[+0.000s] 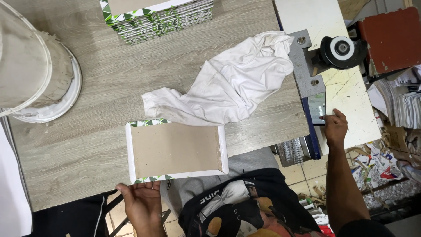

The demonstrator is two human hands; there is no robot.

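Left hand (141, 202) at cardboard cover (176, 151) on wooden table (87, 145)

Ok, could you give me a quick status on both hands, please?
Left hand open at cardboard panel edge. Right hand touching small card at the machine. White cloth lies behind panel.

Grey wood-grain table (87, 145) with board cover (176, 150), white cloth (228, 87), cover stack (160, 19), bucket (30, 61).

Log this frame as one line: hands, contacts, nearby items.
left hand: open, at board cover near edge | right hand: fingertips on machine | white cloth behind cover | cover stack far edge | bucket left
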